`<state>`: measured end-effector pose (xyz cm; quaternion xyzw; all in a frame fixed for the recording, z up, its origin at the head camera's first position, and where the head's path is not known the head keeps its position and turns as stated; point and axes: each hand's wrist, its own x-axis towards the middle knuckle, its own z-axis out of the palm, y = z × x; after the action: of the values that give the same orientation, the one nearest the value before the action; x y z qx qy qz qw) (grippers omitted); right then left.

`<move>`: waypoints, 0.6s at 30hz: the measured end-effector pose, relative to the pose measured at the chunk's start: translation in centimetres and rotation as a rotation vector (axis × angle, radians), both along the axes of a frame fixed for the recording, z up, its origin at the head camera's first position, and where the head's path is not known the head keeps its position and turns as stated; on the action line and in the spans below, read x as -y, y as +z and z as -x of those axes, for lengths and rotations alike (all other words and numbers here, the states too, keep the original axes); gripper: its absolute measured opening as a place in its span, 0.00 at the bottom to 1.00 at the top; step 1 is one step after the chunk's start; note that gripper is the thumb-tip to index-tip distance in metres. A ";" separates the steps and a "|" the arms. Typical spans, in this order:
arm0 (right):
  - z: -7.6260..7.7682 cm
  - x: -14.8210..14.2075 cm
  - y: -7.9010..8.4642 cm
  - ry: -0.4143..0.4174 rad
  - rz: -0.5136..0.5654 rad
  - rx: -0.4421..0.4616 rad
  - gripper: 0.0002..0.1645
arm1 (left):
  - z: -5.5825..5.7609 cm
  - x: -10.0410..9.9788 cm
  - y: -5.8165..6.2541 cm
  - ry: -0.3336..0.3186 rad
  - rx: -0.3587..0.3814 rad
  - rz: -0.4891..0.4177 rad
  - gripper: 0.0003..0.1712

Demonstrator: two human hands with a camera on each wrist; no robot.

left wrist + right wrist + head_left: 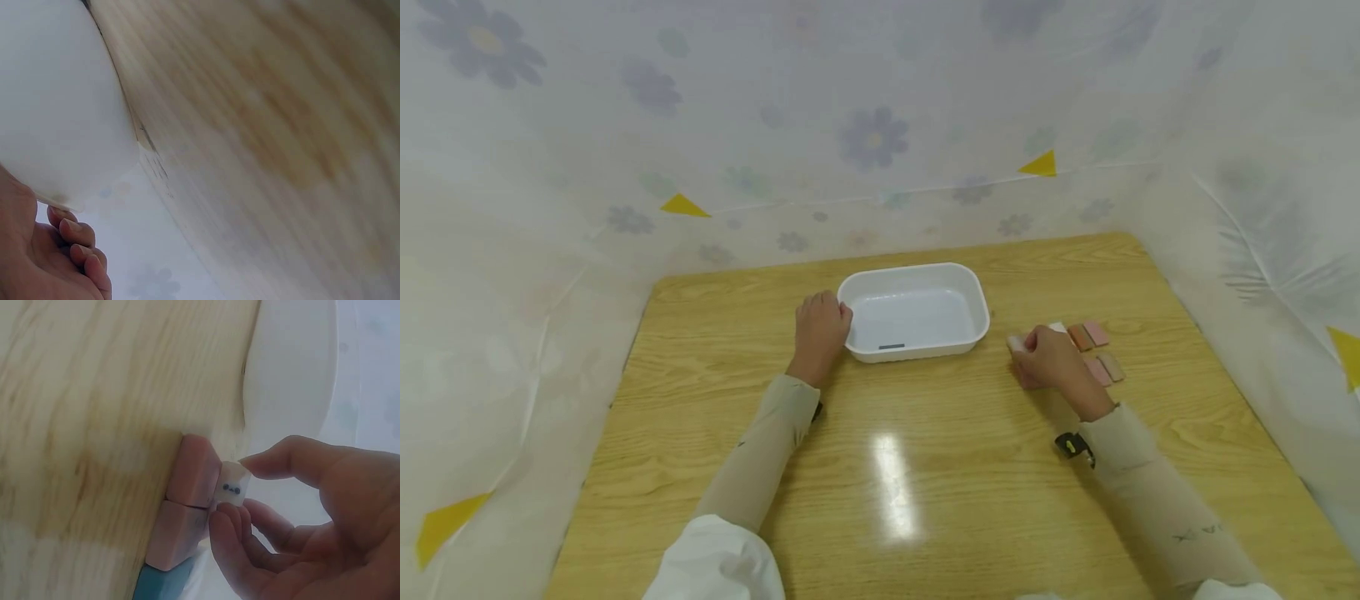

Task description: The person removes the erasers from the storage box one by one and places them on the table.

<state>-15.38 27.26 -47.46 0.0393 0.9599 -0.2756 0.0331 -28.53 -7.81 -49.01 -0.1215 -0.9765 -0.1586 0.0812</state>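
Note:
My left hand (822, 333) grips the left rim of a shallow white plastic basin (925, 353), its fingers curled at the edge; the left wrist view shows those fingertips (78, 234) right under the lip. To the right of the basin, my right hand (1051, 360) pinches a small white block (235, 482) with a little face printed on it, between thumb and fingers. Right beside that block, in the right wrist view, stand two pink blocks (195, 472) in a row, then a teal block (164, 582). The right hand covers part of this group in the head view.
Near the right hand lie an orange block (1080, 337), a pink block (1096, 332) and a beige block (1112, 367). A dark grey strip (892, 347) marks the basin's inside front. Flower-patterned sheeting (872, 137) surrounds the wooden table (850, 467) at the back and sides.

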 end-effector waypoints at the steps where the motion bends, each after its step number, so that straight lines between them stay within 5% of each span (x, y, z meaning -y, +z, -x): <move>1: 0.0 0.0 -0.1 -0.011 -0.001 -0.003 0.15 | 0.0 0.0 0.0 -0.001 -0.002 -0.004 0.15; 13: 0.0 0.7 -1.2 -0.074 0.072 0.062 0.14 | -0.1 0.0 0.2 -0.003 0.010 -0.012 0.15; 18: -0.1 1.1 -1.3 -0.057 0.071 0.024 0.11 | 0.0 0.0 0.0 0.001 0.027 -0.014 0.15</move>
<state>-15.27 26.21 -48.76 0.0688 0.9475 -0.3100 0.0382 -28.51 -7.80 -48.98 -0.1185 -0.9764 -0.1668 0.0690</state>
